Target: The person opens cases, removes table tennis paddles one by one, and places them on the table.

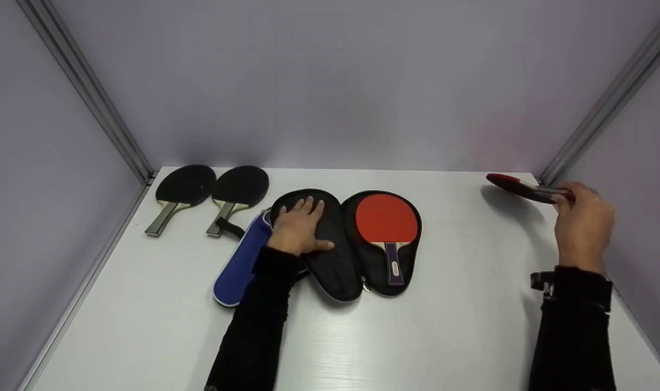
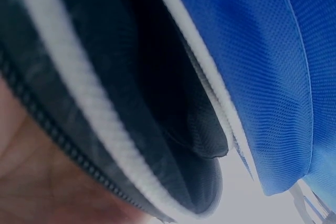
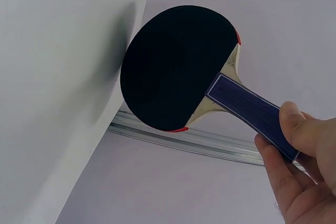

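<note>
Near the table's back right corner my right hand (image 1: 585, 222) grips a table tennis paddle (image 1: 520, 187) by the end of its handle. The right wrist view shows the paddle's black face (image 3: 176, 69) and dark blue handle (image 3: 252, 111). My left hand (image 1: 300, 228), fingers spread, rests on the left half of an opened black-lined paddle case (image 1: 338, 271). In the right half of that case lies another paddle (image 1: 387, 217), red side up, handle toward me. The left wrist view is filled by the case's white piping (image 2: 105, 124) and blue fabric (image 2: 252, 77).
Two black-faced paddles (image 1: 186, 184) (image 1: 240, 184) lie at the back left. A blue case (image 1: 237, 277) with white piping sits partly under the opened case and my left arm. Grey-white walls (image 1: 340, 81) enclose the white table (image 1: 460, 326) at the back and sides.
</note>
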The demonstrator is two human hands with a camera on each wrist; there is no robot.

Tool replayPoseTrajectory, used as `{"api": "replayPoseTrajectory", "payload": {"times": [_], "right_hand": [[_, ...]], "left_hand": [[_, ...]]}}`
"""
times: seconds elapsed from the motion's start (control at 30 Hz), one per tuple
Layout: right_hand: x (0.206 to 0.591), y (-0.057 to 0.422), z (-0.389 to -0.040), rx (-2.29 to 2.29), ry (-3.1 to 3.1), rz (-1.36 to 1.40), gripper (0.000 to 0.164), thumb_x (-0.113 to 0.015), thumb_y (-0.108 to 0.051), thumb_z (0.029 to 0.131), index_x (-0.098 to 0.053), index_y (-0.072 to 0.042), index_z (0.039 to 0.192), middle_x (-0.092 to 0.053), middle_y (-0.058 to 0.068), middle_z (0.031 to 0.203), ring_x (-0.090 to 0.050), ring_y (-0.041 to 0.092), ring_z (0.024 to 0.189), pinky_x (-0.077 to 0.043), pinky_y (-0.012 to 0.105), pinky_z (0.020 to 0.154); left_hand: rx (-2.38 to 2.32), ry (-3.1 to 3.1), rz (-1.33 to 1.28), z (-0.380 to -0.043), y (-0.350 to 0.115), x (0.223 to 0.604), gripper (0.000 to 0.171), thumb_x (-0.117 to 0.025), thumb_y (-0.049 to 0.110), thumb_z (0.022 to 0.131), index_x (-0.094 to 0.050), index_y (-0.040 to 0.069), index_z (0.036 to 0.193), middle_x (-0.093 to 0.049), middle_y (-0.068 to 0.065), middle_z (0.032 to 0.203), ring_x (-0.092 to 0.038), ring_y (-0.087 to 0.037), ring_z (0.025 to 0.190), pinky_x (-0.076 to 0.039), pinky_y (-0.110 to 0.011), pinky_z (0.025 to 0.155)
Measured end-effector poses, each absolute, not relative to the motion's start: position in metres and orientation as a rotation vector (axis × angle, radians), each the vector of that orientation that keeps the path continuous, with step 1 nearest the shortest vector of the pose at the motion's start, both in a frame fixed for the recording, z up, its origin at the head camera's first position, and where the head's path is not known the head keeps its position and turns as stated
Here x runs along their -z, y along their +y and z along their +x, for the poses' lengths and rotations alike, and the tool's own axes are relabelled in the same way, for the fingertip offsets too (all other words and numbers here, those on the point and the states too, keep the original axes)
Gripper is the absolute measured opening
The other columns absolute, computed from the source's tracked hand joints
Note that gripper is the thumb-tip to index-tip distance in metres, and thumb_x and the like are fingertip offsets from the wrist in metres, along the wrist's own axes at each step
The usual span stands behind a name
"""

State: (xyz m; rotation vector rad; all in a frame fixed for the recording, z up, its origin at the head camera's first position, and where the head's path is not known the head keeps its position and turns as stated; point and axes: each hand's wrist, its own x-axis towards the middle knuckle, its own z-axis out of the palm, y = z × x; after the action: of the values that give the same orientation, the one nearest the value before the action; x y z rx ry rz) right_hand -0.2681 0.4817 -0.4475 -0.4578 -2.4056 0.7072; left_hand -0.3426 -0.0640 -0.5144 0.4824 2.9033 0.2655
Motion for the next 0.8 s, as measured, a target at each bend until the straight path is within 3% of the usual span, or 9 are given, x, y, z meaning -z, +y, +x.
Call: {"api": "replayPoseTrajectory", "payload": {"times": [0.1,0.2,0.6,0.7,0.8], "right_hand": [[0.452,0.480,-0.271,-0.697,-2.380,-0.428,0.031,-0.069,-0.011,0.118,-0.078,0.002,0.145,-0.077,0.034,0.146,-0.075,0.060,0.134,-0.062,0.069,0.105],[0.458,0.479,-0.273,-0.685,-2.363,-0.394,0.031,-0.067,-0.008,0.119,-0.078,0.002,0.145,-0.076,0.034,0.146,-0.074,0.062,0.135,-0.061,0.076,0.108],[0.490,0.490,-0.281,-0.745,-2.538,-0.297,0.038,-0.061,-0.005,0.120,-0.068,0.013,0.153,-0.072,0.046,0.141,-0.072,0.067,0.130,-0.058,0.075,0.108],[0.493,0.494,-0.280,-0.737,-2.592,-0.278,0.038,-0.062,-0.004,0.119,-0.067,0.015,0.152,-0.073,0.047,0.137,-0.074,0.065,0.124,-0.062,0.062,0.094],[0.494,0.497,-0.279,-0.721,-2.653,-0.260,0.037,-0.063,-0.003,0.118,-0.068,0.017,0.150,-0.075,0.047,0.132,-0.075,0.063,0.118,-0.059,0.052,0.087]], "left_hand": [[-0.252,2.905,0.483,-0.346,-0.064,0.518,0.122,-0.085,0.073,0.099,-0.022,0.021,0.190,-0.017,-0.016,0.199,-0.019,-0.040,0.186,-0.020,-0.072,0.150],[-0.251,2.903,0.480,-0.349,-0.065,0.522,0.123,-0.085,0.074,0.098,-0.021,0.022,0.190,-0.017,-0.015,0.199,-0.018,-0.040,0.186,-0.019,-0.072,0.150],[-0.234,2.892,0.474,-0.353,-0.065,0.525,0.124,-0.085,0.076,0.098,-0.021,0.024,0.190,-0.016,-0.013,0.199,-0.016,-0.038,0.187,-0.019,-0.071,0.150],[-0.224,2.896,0.463,-0.351,-0.064,0.524,0.123,-0.084,0.075,0.099,-0.020,0.024,0.190,-0.016,-0.013,0.199,-0.017,-0.038,0.187,-0.019,-0.070,0.151],[-0.218,2.903,0.452,-0.349,-0.063,0.523,0.123,-0.085,0.074,0.099,-0.020,0.024,0.190,-0.017,-0.013,0.199,-0.017,-0.038,0.187,-0.020,-0.070,0.151]]}}
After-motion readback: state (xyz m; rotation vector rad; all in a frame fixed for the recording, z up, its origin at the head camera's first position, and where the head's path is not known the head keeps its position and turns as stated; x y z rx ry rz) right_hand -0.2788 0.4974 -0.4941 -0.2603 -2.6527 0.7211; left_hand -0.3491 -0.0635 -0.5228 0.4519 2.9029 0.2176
